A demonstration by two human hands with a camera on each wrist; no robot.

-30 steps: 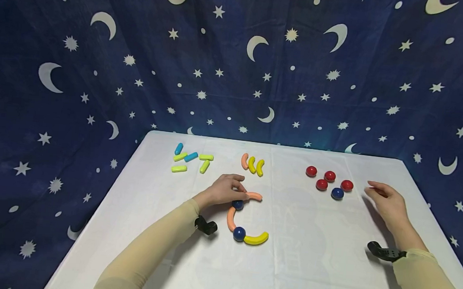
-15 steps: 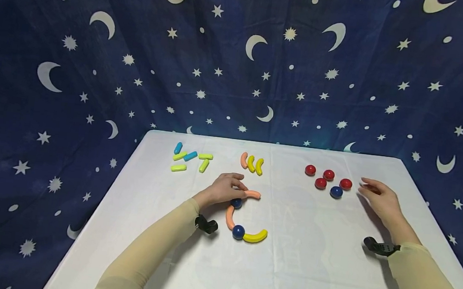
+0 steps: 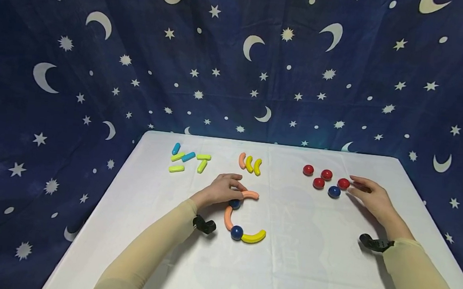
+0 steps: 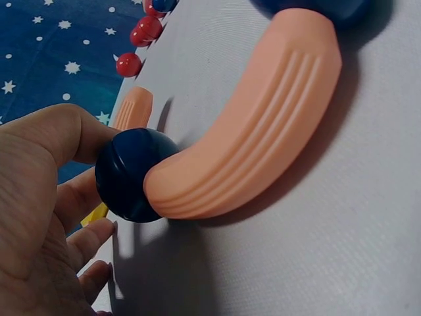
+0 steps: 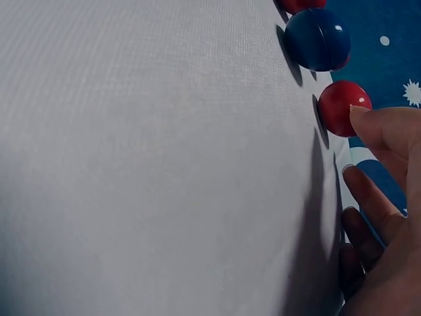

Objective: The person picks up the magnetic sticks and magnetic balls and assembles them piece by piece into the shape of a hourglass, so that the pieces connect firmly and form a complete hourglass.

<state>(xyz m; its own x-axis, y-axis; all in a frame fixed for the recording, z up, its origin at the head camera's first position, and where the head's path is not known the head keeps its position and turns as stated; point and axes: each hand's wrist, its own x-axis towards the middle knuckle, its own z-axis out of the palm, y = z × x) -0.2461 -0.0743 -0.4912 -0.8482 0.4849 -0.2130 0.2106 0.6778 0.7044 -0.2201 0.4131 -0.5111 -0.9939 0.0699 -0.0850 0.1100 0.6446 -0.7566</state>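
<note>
The left hand (image 3: 222, 190) pinches one of three pink curves (image 3: 251, 195); the right hand (image 3: 373, 199) hangs loose by four red balls (image 3: 343, 183).

Head view high, facing forward-down over table (image 3: 307, 273); wrist views close, low (both share red balls (image 5: 341, 108)).

I wear long, pale cream-beige sleeves that fit close along the arm. The left sleeve (image 3: 156, 244) enters my head view from seven o'clock, with small wrinkles lower down, where an edge of slightly different shade crosses the cloth. The right sleeve (image 3: 416, 283) comes in from about four o'clock, its cuff lightly gathered at the wrist. A curved black device (image 3: 206, 226) sits at the four o'clock side of my left wrist; its black twin (image 3: 368, 242), marked with small dots, juts towards nine o'clock from my right. Beyond the cuffs, both hands (image 3: 220, 189) are bare.
</note>
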